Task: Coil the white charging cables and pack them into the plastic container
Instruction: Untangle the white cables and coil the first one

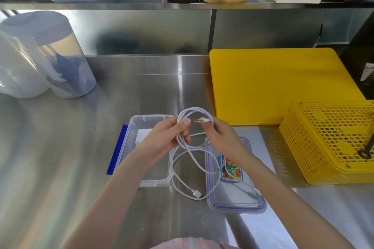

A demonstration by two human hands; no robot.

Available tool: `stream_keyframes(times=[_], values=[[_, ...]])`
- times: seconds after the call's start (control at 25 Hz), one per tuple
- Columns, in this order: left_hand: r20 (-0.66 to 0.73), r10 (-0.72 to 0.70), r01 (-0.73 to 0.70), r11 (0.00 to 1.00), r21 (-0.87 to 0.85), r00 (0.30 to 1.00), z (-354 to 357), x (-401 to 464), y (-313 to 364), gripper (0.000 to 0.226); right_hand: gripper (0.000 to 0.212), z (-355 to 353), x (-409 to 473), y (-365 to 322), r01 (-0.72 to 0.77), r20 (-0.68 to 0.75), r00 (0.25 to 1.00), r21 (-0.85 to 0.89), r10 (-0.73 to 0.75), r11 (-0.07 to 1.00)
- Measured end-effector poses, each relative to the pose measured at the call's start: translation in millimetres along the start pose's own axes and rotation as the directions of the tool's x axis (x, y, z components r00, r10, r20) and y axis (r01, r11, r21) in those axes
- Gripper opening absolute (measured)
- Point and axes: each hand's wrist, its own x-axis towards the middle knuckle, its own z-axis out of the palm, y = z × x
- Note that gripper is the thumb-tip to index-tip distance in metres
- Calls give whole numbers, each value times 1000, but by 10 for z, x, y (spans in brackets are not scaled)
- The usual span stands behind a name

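Mid-coil, above the near middle of the steel table [60,147]. Left hand [168,137] pinching the gathered loops of white cable [189,145] to keep them from springing open; right hand [220,137] gripping the plug end, ready to lay another turn. Slack trailing down between open plastic container [149,180] and lid [236,198], kept close for packing.

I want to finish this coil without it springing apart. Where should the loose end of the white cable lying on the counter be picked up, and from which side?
Probably at the white plug, the stiff, blocky end of the white cable. It lies flat on the steel counter between the plastic container and the lid. That gap is narrow, so come straight down and pinch its sides with the fingers.
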Motion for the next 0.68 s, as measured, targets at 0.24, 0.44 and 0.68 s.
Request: stream_keyframes(times=[0.24,0.44,0.68], values=[[-26,31,-37,953,-302,999,117,-14,-53,36,43,-12,5,-25,-231,139,969,219,204,948],[-139,2,-15,996,-91,990,0,-26,-112,34,38,-204,92,-55,-261,-12,949,526,314,810],[-127,-78,63,991,-121,989,-110,-26,-110,35,34,-437,151,21,-133,-128,949,664,287,736]])
